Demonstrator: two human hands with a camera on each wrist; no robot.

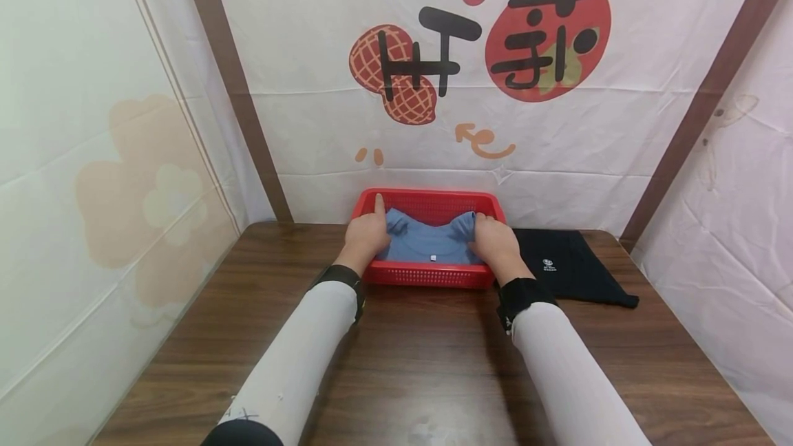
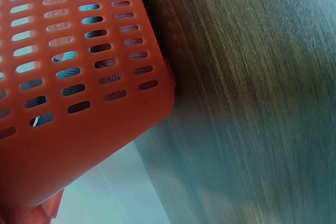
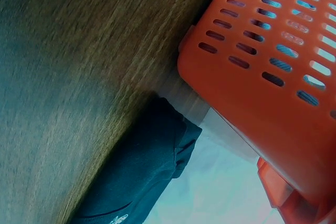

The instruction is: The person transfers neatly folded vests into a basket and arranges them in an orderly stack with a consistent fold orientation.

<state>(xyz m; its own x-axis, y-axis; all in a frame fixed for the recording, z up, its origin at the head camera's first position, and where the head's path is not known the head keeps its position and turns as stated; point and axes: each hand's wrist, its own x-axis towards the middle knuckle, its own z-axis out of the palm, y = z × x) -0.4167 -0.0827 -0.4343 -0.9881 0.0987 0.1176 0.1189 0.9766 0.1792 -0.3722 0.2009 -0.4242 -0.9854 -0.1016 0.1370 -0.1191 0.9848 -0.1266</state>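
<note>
A blue T-shirt point(image 1: 427, 241) with a small white tag lies in a red plastic basket point(image 1: 427, 274), its neckline toward the back. My left hand point(image 1: 367, 231) reaches over the basket's left end. Its index finger points straight toward the back rim, while the thumb side holds the shirt's left shoulder; its other fingers are hidden. At the right end, my right hand point(image 1: 495, 239) grips the shirt's right shoulder, with cloth rising beside the fingers. In both wrist views the slotted basket wall point(image 2: 89, 114) shows, with blue cloth behind the slots; neither hand appears there.
A folded black garment point(image 1: 570, 267) with a small white print lies right of the basket, close beside it. The wooden table point(image 1: 421, 370) extends in front. A printed white curtain point(image 1: 310, 122) hangs behind, with more fabric walls at both sides.
</note>
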